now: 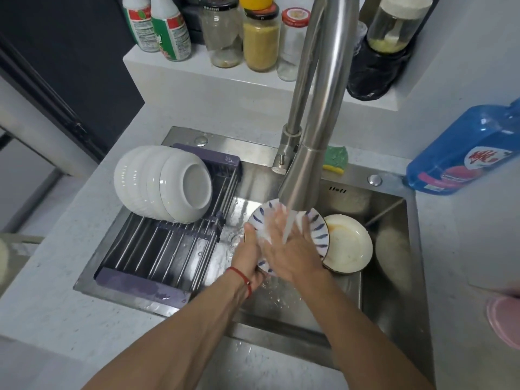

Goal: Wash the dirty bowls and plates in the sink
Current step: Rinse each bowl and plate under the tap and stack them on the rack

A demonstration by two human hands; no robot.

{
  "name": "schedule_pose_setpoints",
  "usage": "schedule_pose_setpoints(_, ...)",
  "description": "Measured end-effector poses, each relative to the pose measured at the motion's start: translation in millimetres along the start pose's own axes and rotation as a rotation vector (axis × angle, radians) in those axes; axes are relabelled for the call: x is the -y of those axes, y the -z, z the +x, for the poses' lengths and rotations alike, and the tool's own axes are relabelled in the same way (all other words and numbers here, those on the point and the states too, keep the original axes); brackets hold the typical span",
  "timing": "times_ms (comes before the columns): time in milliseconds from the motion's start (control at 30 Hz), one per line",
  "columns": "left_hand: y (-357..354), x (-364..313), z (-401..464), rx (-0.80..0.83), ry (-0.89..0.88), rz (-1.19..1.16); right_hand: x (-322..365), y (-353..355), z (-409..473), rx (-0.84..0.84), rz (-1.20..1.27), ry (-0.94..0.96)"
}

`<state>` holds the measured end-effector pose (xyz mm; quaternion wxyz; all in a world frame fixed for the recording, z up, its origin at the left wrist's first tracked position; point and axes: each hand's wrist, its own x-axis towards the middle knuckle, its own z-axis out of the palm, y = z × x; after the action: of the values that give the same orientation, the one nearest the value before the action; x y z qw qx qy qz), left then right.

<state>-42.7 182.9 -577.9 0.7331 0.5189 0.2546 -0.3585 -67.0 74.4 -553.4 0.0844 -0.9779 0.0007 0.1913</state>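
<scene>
A white plate with blue dashes (319, 225) is held tilted over the steel sink (394, 277) under running water from the faucet (309, 164). My left hand (249, 256) grips the plate's lower left rim. My right hand (289, 246) lies flat with fingers spread on the plate's face, in the stream. A cream bowl with an orange smear (349, 243) leans in the sink just right of the plate. Several white bowls (163, 182) are stacked on their sides on the purple drying rack (157, 254) over the sink's left half.
A green and yellow sponge (336, 159) sits behind the faucet. A blue detergent bottle (464, 156) stands on the right counter, and a pink object (503, 316) shows at the right edge. Jars and bottles (260, 38) line the raised ledge behind.
</scene>
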Motion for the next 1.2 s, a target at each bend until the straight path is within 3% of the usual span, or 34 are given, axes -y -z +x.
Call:
schedule_pose_setpoints(100, 13.9, -11.4, 4.6, -0.026, -0.001, 0.043, 0.2, -0.8, -22.9, 0.071, 0.153, 0.309)
schedule_pose_setpoints(167, 25.0, -18.8, 10.4, -0.045, 0.006, 0.032, -15.0, -9.4, -43.5, -0.085, 0.120, 0.406)
schedule_pose_setpoints(333, 29.0, -26.9, 17.0, -0.044, 0.023, 0.030, -51.2, -37.2, -44.3, -0.444, 0.021, 0.305)
schedule_pose_setpoints(433, 16.2, -28.7, 10.4, -0.038, -0.031, 0.012, -42.4, -37.0, -39.2, -0.540, 0.129, 0.268)
schedule_pose_setpoints(500, -5.3, -23.4, 0.6, -0.020, -0.048, 0.068, -28.0, -32.0, -44.5, -0.470, 0.365, 0.062)
schedule_pose_setpoints(600, -46.2, -1.9, -13.2, -0.102, -0.178, 0.494, -8.3, -25.2, -47.6, -0.320, 0.920, -0.256)
schedule_pose_setpoints(667, -59.2, 6.7, -9.4, -0.125, -0.330, 0.749, -6.8, -21.9, -52.3, -0.312, 1.258, -0.395)
schedule_pose_setpoints(733, -55.3, 8.1, 0.1, -0.215, -0.340, 0.922, -9.4, -18.6, -57.8, -0.305, 1.603, -0.453)
schedule_pose_setpoints(800, -40.2, 5.0, 12.9, -0.246, -0.348, 0.955, -13.6, -15.5, -63.9, -0.291, 1.919, -0.494)
schedule_pose_setpoints(900, -16.9, -12.2, 23.2, -0.199, -0.159, 0.696, -32.0, -20.6, -65.8, -0.278, 2.206, -0.483)
schedule_pose_setpoints(1033, 6.9, -36.7, 19.2, -0.038, 0.089, 0.344, -49.4, -40.8, -60.4, -0.148, 2.205, -0.600)
schedule_pose_setpoints(1133, 3.0, -30.1, 2.1, -0.031, 0.014, 0.319, -44.0, -42.6, -35.6, -0.188, 1.905, -0.804)
schedule_pose_setpoints(1200, -3.1, -15.6, -5.1, -0.027, -0.097, 0.385, -40.8, -37.2, -8.8, -0.188, 1.563, -0.830)
